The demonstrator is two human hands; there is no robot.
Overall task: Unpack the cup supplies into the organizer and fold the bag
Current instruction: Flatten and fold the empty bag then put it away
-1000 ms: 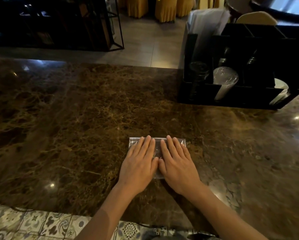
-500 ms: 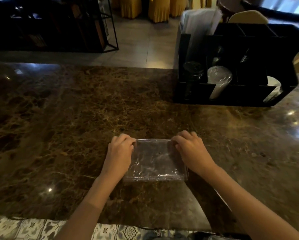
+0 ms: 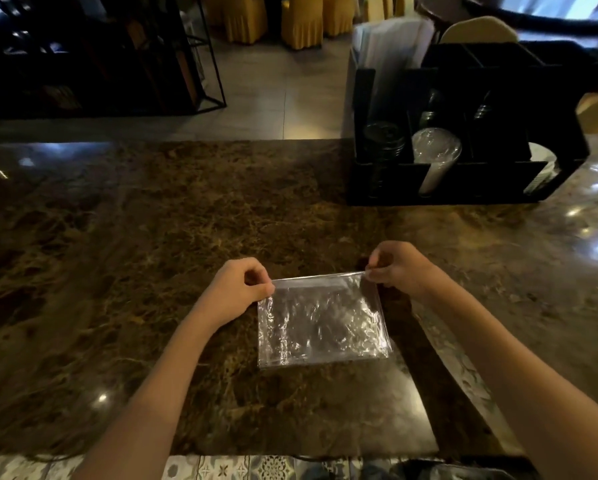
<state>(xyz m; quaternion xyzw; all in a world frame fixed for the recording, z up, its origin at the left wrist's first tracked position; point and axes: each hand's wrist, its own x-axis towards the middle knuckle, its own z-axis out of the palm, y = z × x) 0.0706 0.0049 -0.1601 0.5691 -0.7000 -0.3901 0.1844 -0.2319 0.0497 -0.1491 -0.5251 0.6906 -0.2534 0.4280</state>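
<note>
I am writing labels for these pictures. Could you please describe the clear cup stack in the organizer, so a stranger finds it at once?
Look at the black organizer at the far right of the brown marble counter. In its front row, second slot from the left, lies the clear cup stack. It is pale and see-through, unlike the dark stack on its left.

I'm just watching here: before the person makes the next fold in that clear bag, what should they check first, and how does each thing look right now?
1. Both far corners gripped: ok. The left hand pinches one corner of the plastic bag, the right hand the other.
2. Bag empty: ok, nothing shows through the plastic.
3. Near edge flat on the marble counter: ok.
4. Plastic smooth: not ok, it looks crinkled.
5. Room to fold: ok, the black organizer stands well beyond the bag.
6. Supplies all unpacked: cannot tell. Clear cups sit in the organizer, but some compartments are too dark to read.
</note>
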